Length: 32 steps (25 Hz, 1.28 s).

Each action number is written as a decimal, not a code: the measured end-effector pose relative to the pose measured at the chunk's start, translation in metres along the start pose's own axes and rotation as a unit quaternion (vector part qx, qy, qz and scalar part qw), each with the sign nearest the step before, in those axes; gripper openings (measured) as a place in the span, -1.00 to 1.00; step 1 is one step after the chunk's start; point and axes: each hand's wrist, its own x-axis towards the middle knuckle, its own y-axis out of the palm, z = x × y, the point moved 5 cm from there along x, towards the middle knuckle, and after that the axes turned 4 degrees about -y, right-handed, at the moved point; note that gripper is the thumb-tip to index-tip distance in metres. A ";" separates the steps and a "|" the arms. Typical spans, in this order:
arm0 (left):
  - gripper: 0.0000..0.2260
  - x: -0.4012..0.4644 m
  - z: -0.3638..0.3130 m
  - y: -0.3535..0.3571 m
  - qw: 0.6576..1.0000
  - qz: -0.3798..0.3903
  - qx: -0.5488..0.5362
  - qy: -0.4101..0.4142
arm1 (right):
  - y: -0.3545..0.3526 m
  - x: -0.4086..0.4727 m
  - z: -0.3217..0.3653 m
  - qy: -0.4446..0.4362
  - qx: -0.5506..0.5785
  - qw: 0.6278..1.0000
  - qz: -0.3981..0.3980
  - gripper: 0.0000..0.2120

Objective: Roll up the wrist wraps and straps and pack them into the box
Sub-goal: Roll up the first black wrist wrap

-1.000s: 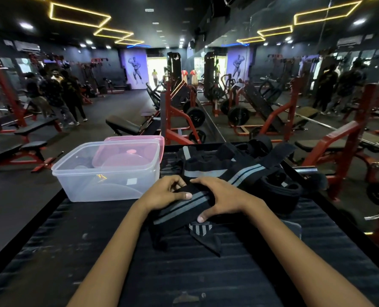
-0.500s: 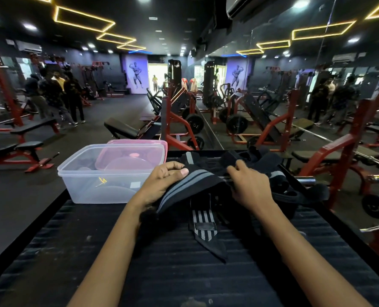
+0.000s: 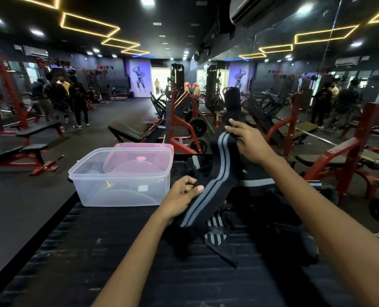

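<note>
Raised off the dark ribbed counter (image 3: 95, 251) since a second ago, when both hands pressed it flat against the heap, a black wrist wrap (image 3: 215, 178) with grey stripes now hangs stretched in the air between two hands, apparently pulled straight so it can be rolled evenly from one end. Behind it stretches a dim gym floor of red racks and benches, with a few people standing at the far left; none of that bears on the work. On the counter's left side stands the clear plastic box (image 3: 120, 176), open, its pink lid (image 3: 140, 160) propped inside it, close enough for a finished roll to drop straight in; it has not shifted. Just right of the box lies the tangled pile of remaining straps (image 3: 261, 209), still unrolled, and a short striped strap (image 3: 217, 235) lies flat beneath the lifted wrap. The right hand (image 3: 248, 145), which half a second ago reached into the pile, has climbed well above it, its fingers (image 3: 232, 127) pinching the wrap's upper end. The left hand (image 3: 182, 196) sits lower, just beside the box, fingers curled round the wrap's lower stretch with the thumb on top. Nothing appears packed yet; the job looks barely begun.
</note>
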 end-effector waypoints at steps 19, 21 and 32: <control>-0.75 0.005 0.025 0.028 0.990 -0.106 0.093 0.018 | 0.030 -0.164 0.087 -0.134 0.186 0.960 0.160 -0.58; -0.82 0.005 0.021 0.029 0.992 -0.079 0.097 0.005 | 0.028 -0.162 0.080 -0.121 0.194 0.970 0.078 -0.78; -0.61 -0.038 -0.024 0.027 0.947 -0.016 0.191 0.258 | 0.019 -0.150 0.057 0.118 0.487 0.858 -0.111 -0.93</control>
